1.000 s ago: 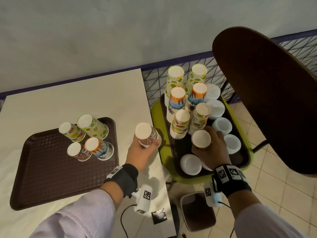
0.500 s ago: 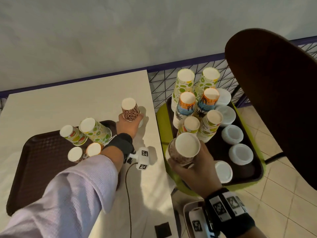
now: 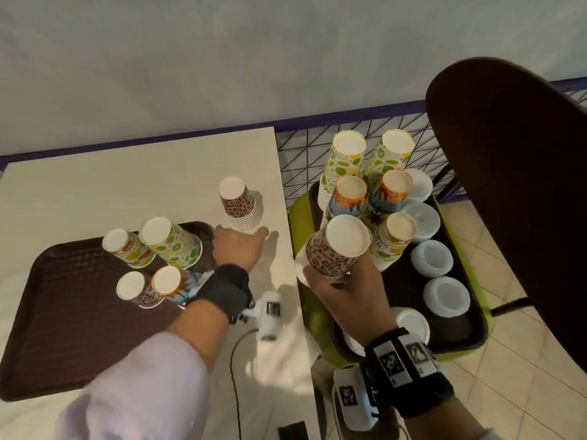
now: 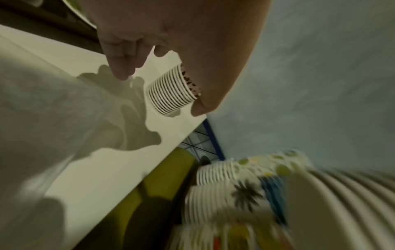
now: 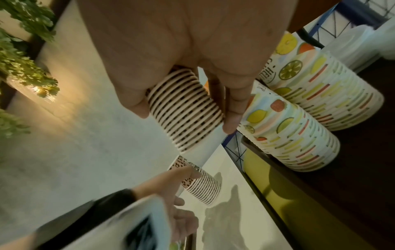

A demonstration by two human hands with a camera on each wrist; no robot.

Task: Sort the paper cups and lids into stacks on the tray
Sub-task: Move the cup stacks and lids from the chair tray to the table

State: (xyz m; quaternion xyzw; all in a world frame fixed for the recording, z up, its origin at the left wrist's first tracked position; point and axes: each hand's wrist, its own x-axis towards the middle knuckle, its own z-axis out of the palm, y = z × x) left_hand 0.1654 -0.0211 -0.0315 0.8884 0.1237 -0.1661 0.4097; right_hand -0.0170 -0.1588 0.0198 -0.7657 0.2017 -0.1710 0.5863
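Observation:
My left hand (image 3: pixel 244 233) hovers open over the table, just in front of a leopard-print cup stack (image 3: pixel 238 201) that stands upside down past the brown tray's (image 3: pixel 63 328) far right corner. In the left wrist view the fingers (image 4: pixel 121 71) hang relaxed beside that stack (image 4: pixel 171 91). My right hand (image 3: pixel 341 281) grips a second leopard-print stack (image 3: pixel 336 249), tilted and held in the air between the table and the chair; its fingers (image 5: pixel 233 116) wrap the rims (image 5: pixel 188 118). The brown tray carries several upturned cups: fruit (image 3: pixel 127 247), lime (image 3: pixel 170 241), leopard (image 3: pixel 136 289), orange-blue (image 3: pixel 170 284).
A second dark tray (image 3: pixel 470 331) on a green chair seat (image 3: pixel 298 217) at the right holds tall cup stacks (image 3: pixel 347 160) and white lids (image 3: pixel 432 258). A dark chair back (image 3: pixel 508 185) looms at far right. A wire fence (image 3: pixel 305 160) runs behind.
My left hand carried the leopard stack forward, set it on the table and let go. My right hand lifted another leopard stack off the chair tray and moved it left.

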